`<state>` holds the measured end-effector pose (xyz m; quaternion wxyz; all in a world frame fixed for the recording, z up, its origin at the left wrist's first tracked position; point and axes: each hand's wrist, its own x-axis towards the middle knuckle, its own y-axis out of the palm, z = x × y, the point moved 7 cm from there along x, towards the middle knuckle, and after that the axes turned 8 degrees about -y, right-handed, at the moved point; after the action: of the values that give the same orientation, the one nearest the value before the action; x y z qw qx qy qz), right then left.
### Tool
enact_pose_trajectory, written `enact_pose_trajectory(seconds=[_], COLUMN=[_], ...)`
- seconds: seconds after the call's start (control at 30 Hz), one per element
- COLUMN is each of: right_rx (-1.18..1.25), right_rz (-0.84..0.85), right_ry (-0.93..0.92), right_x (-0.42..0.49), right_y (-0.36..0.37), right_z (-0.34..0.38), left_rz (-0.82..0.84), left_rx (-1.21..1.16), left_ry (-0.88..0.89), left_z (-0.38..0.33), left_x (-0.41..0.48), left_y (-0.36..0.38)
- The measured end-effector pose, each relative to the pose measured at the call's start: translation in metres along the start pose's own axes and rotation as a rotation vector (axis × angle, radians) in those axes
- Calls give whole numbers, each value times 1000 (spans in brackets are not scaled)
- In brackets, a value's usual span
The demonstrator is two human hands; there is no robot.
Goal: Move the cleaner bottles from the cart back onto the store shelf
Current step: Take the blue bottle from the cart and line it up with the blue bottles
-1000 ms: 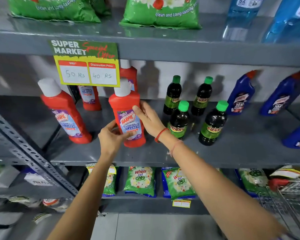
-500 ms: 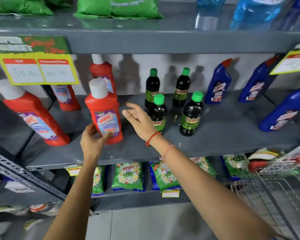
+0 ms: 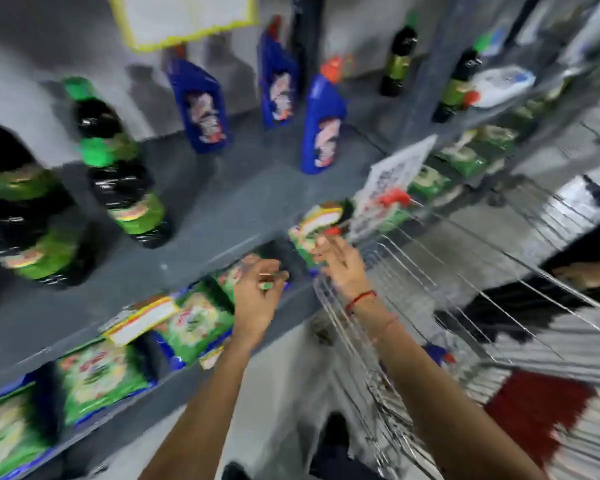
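**Fig. — Both hands free, turning toward the cart for the next bottle**

L hand hovered at the shelf front edge, fingers loosely curled on nothing. R hand hung over the wire cart rim, fingers apart, empty. Blue cleaner bottles stood upright on the shelf w/ dark green-capped bottles to their left; detergent packs lay one tier below. View heavily blurred; cart contents unclear, a blue shape low inside perhaps a bottle. Best practice, judged: reach past the rim, grip the body not the cap, lift clear of the wires.
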<state>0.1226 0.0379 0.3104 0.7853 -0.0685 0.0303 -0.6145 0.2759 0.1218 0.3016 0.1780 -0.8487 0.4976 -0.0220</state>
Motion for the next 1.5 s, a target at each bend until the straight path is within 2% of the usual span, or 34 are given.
enact_pose_trajectory(seconds=[0.07, 0.2, 0.4, 0.53, 0.63, 0.77, 0.9, 0.97, 1.03, 1.1, 1.3, 1.5], right_rx=[-38, -27, -28, -25, 10, 170, 143, 227, 400, 505, 537, 518], right_rz=[-183, -367, -538, -503, -487, -479, -843, -920, -901, -857, -840, -802], right_ry=[105, 327, 626, 843, 1014, 1204, 1134, 1177, 1192, 1180, 1141, 956], right_x=[-3, -22, -72, -112, -137, -168, -157, -160, -164, -161, -149, -100], right_y=[-70, -171, -249, -264, -261, -246, -260, -258, -247, -239, -236, -244], right_z=[-37, -112, -206, -265, -309, -361, -392, -409, -425, -428, -411, -348], left_rz=[151, 382, 699, 891, 1030, 1079, 1058, 1112, 1177, 1175, 1150, 1123], left_rx=[111, 261, 549, 828, 1014, 1239, 1274, 1236, 1234, 1279, 1266, 1087], left_ry=[40, 44, 23, 1, -99, -57, -21, -83, -140, -148, -167, -143], left_z=[-13, -20, 12, 57, 103, 157, 190, 208, 228, 239, 237, 175], left_x=[7, 10, -8, -24, -31, -28, -31, -40, -50, -55, -51, -17], left_y=[62, 180, 313, 372, 396, 422, 447, 457, 461, 460, 453, 431])
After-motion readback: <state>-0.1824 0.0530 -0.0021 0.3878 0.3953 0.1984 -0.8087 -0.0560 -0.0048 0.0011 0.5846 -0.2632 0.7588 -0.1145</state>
